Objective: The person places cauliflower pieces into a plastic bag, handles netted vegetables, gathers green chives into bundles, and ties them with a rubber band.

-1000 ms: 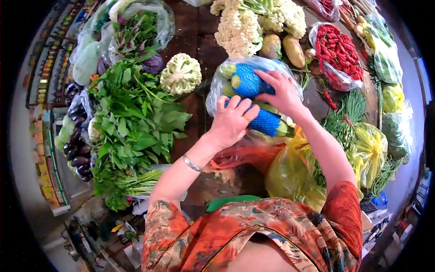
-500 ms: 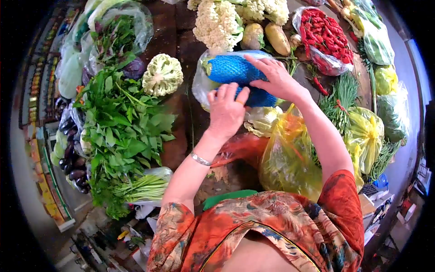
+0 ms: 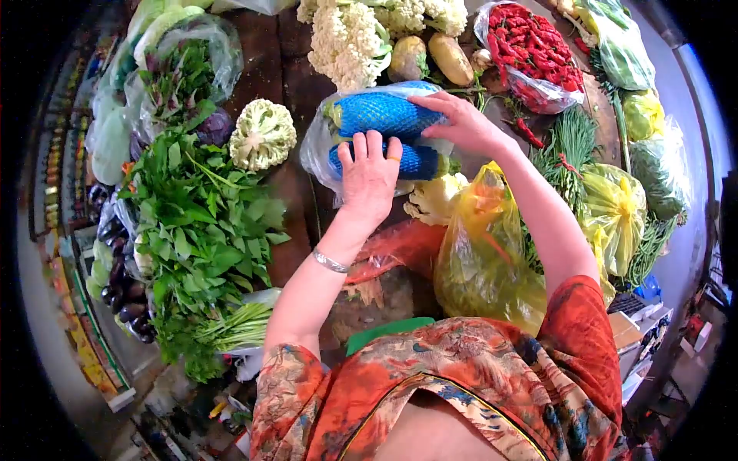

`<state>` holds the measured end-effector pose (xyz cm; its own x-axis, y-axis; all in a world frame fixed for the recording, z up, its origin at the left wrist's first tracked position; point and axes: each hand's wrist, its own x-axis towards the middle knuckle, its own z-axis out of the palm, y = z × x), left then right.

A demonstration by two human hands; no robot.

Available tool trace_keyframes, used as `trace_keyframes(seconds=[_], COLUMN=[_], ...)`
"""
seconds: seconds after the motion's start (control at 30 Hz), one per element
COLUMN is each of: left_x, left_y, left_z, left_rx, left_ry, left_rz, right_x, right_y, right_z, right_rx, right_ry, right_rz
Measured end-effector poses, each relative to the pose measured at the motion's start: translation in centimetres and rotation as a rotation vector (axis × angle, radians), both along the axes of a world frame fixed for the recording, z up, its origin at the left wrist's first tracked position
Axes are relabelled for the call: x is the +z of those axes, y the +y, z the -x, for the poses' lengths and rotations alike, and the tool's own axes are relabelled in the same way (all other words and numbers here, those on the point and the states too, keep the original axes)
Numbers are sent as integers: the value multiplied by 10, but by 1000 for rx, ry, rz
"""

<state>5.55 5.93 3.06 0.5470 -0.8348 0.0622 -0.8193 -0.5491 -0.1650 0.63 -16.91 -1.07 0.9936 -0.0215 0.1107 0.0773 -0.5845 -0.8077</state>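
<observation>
Two vegetables in blue netting lie side by side on a clear plastic bag [image 3: 314,142]. My left hand [image 3: 370,173] is laid over the lower netted vegetable [image 3: 419,163], its fingers curved across the top. A green stem end sticks out at that vegetable's right. With fingers and thumb around its right end, my right hand [image 3: 469,127] holds the upper netted vegetable [image 3: 377,115]. A pale leafy piece [image 3: 434,201] sits just below the lower one.
Leafy greens [image 3: 200,223] and a cut cauliflower [image 3: 262,134] are at the left. Cauliflowers [image 3: 346,46], potatoes [image 3: 451,59] and bagged red chillies [image 3: 534,50] lie beyond. A yellow bag [image 3: 484,261] stands under my right forearm, beside a red bag [image 3: 400,246].
The netted vegetables have turned and now lie nearly parallel, crosswise. My left hand has shifted off the gap onto the lower one. The whole view has shifted, so the table's goods appear further left.
</observation>
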Motion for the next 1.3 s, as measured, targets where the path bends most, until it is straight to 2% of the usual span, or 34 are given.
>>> trace_keyframes(seconds=[0.03,0.1,0.23,0.27,0.3,0.37,0.43,0.5,0.57,0.6,0.63,0.67,0.7,0.77,0.8,0.87,0.9,0.97,1.0,1.03,1.1,1.17,1.3], left_x=[0,7,23,29,37,50,60,75,55,30,14,-1,-15,-30,-30,-28,-24,-14,-1,3,18,11,1], left_y=[4,20,50,55,59,57,58,44,35,31,29,27,31,31,32,34,35,34,36,37,30,23,10], left_z=[-2,-10,-16,-15,-20,-12,-11,-10,-10,-11,-8,4,10,21,21,15,14,17,24,23,21,2,-36], left_rx=[-8,-97,-15,39,-7,245,174,176,377,462,618,547,667,753,755,870,867,595,319,208,-70,-33,-7], left_ry=[-6,188,318,338,435,1018,1217,1506,1683,1792,1894,1884,1986,2020,2027,1925,1927,1323,901,720,220,282,182], left_rz=[1,193,421,540,713,1216,1508,1635,1593,1495,1269,1222,1128,1094,1092,927,925,726,747,677,405,165,107], right_x=[2,3,3,-1,1,7,9,9,6,4,-1,-6,-8,-8,-9,-10,-6,4,4,2,-4,1,-12], right_y=[1,-1,5,5,7,12,16,16,14,13,15,15,13,16,17,22,27,36,39,41,49,50,35], right_z=[2,8,9,6,5,5,3,2,2,1,1,-1,-1,5,6,6,9,18,23,26,28,29,28], right_rx=[-8,-2,-2,-15,-13,-107,-145,-208,-236,-266,-271,-270,-273,-273,-287,-341,-343,-594,-667,-670,-727,-718,-738], right_ry=[5,-18,-94,-105,-104,-75,-73,-73,-37,-2,-4,-37,-69,-19,-84,-204,-204,-274,-187,-180,-19,5,102], right_rz=[-50,-14,39,13,11,-272,-263,-252,-336,-422,-428,-401,-372,-374,-341,-257,-255,144,184,184,-119,-214,-410])
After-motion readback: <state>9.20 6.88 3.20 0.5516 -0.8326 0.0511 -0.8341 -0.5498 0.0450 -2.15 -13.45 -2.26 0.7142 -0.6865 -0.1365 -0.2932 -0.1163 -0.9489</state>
